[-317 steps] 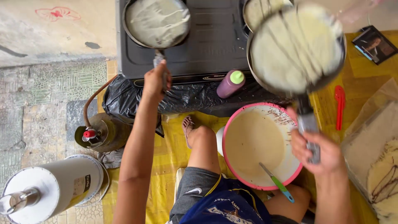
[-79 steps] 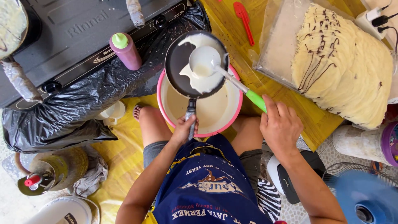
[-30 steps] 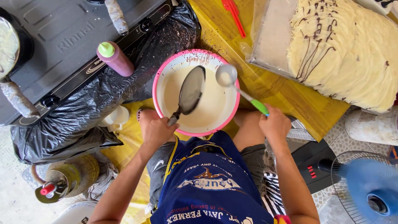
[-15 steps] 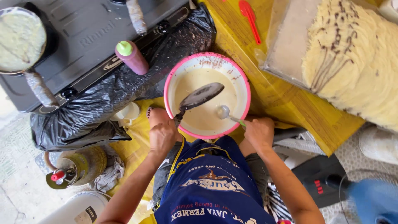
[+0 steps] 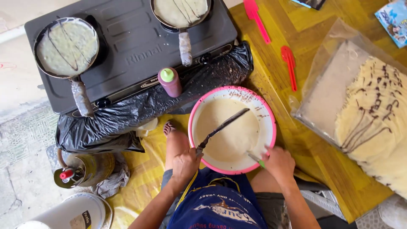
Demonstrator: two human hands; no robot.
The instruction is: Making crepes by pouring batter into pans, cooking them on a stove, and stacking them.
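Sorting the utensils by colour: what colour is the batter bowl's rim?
Pink, on the bowl, seen in the head view.

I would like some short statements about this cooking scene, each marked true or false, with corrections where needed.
1. The left hand holds the small black frying pan tilted over the pink-rimmed bowl of pale batter. True.
2. The right hand is empty. False: it holds a green-handled ladle dipped in the batter.
3. Two pans with batter sit on the black gas stove. True.
4. The purple squeeze bottle with green cap lies inside the bowl. False: it stands beside the stove.
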